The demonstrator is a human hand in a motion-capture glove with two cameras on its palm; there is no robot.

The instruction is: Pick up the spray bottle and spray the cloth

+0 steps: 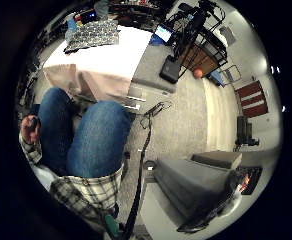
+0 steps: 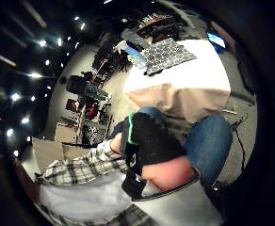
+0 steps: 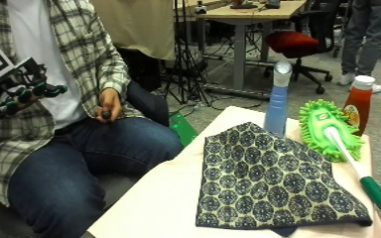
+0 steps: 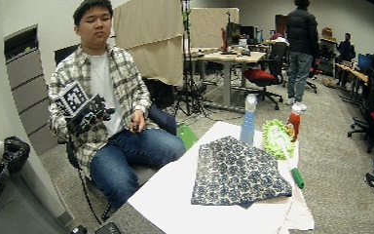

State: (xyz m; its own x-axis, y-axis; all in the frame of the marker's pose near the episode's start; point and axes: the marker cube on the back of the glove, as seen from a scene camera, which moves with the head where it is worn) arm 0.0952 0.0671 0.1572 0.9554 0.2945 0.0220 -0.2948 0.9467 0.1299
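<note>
Hands [image 4: 89,116]: gloved right raised at chest, fingers loosely curled, holding nothing (spray bottle [image 3: 278,98] untouched beside cloth [image 3: 273,178]).

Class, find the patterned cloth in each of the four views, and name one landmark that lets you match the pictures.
Little finger side palm view: patterned cloth on the far part of the white table, beyond the knees.
Thumb side palm view: cloth on the same table, far end.
Outside view: cloth spread mid-table, before the blue spray bottle.
Wide outside view: cloth mid-table.
Shared landmark: the person's blue jeans.
</note>
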